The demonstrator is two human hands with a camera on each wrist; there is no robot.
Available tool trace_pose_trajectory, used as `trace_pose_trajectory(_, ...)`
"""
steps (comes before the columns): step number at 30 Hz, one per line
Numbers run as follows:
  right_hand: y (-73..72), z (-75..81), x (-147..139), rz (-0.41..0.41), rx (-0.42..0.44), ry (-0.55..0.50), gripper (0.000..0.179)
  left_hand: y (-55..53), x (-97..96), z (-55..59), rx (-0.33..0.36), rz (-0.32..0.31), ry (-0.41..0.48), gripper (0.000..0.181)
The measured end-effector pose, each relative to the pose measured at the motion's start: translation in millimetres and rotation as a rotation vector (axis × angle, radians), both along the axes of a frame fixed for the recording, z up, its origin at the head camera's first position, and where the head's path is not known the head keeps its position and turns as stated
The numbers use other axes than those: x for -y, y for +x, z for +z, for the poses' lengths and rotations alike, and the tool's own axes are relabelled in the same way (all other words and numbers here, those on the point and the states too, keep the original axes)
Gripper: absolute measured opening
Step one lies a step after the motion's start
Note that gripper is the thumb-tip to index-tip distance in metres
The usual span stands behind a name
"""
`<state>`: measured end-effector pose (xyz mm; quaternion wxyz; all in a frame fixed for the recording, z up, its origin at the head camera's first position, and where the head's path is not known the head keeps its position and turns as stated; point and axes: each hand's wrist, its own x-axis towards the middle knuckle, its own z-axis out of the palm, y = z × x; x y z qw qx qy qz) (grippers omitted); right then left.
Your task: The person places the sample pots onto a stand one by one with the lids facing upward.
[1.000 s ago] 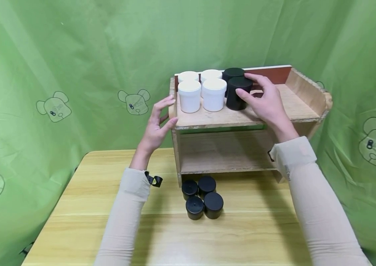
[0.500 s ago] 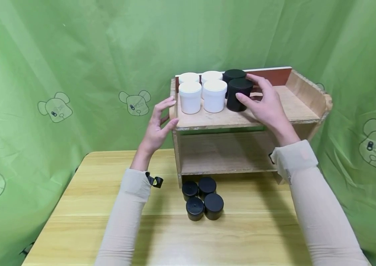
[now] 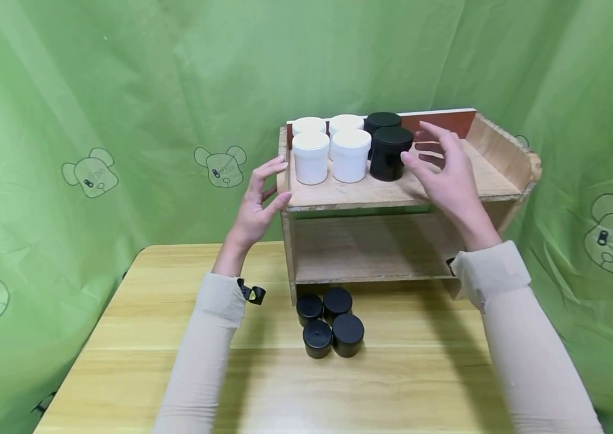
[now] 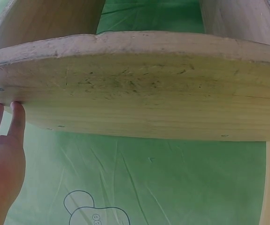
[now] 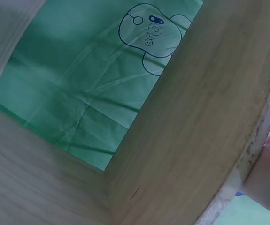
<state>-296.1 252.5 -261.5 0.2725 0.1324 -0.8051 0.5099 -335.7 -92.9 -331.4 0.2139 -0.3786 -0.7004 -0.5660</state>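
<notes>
Jar [image 3: 389, 161], black, just beside relaxed right hand [image 3: 451, 179]; left hand [image 3: 257, 205], also relaxed, touches shelf [image 3: 360, 247].

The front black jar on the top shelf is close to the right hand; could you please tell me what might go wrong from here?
The right hand, close by, could brush the front black jar and nudge it toward the neighbouring white jar. The top shelf shows no lip along its front edge, so a pushed jar might drop toward the black jars on the table.
</notes>
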Motion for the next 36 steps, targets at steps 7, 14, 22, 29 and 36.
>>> trace_pose_trajectory(7, 21.6, -6.1, -1.9, 0.061, 0.014, 0.006, 0.07, 1.1, -0.2, 1.7, 0.019, -0.01, 0.007, 0.056)
trace_pose_trajectory(14, 43.7, -15.0, -4.3, 0.145, 0.001, 0.027, 0.064, 0.6, -0.9, 2.9, -0.003, -0.01, 0.008, 0.055)
trace_pose_trajectory(22, 63.5, -32.5, -5.5, 0.367, -0.061, 0.037, 0.06, 1.3, 0.3, 1.7, -0.001, -0.005, -0.003, 0.053)
trace_pose_trajectory(29, 75.1, -50.0, -3.1, 0.399, -0.133, 0.195, 0.064, 0.6, -0.2, 1.2, -0.01, 0.001, -0.006, 0.053)
trace_pose_trajectory(36, 78.9, -84.4, 1.2, 0.43, -0.071, 0.23, 0.067, 1.1, -0.3, 0.5, -0.001, -0.001, 0.0, 0.052)
